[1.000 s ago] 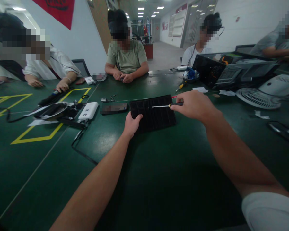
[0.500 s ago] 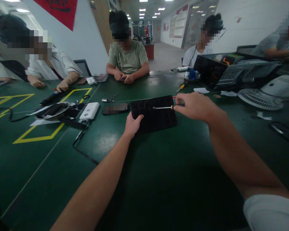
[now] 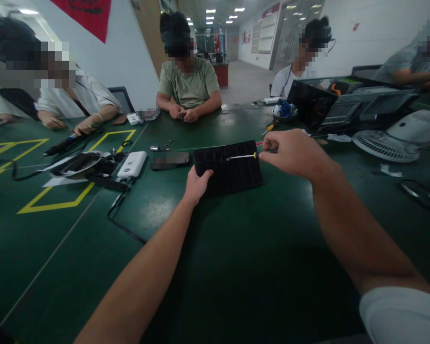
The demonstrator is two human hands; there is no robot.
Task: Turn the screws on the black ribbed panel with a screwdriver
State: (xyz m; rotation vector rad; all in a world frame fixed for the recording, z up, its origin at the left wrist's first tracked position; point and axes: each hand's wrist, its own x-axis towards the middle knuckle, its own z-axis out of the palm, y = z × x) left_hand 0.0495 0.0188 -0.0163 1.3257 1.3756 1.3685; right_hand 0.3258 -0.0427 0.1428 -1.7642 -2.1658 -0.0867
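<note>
The green table (image 3: pixel 236 267) ran out from the wearer, with both bare forearms stretched over it. The left hand (image 3: pixel 196 184) was closed on the near-left corner of the black panel (image 3: pixel 232 172), thumb on top and fingers curled at its edge, holding it flat on the table. The panel lay at about twelve o'clock from the wearer, in the middle of the table. The right hand (image 3: pixel 292 152) hovered at the panel's two o'clock corner, fingertips pinched round the handle of a thin screwdriver (image 3: pixel 241 156). Its shaft ran toward nine o'clock with the tip over the panel's far half; whether it touched the surface could not be told. Just beside the panel at its nine o'clock lay a dark phone (image 3: pixel 169 160), and further the same way a white power bank (image 3: pixel 132 165). At three o'clock, well apart, sat a white fan (image 3: pixel 387 143). Beyond, at twelve o'clock, a person in a green shirt (image 3: pixel 188 86) sat with both hands together at the far edge.
</note>
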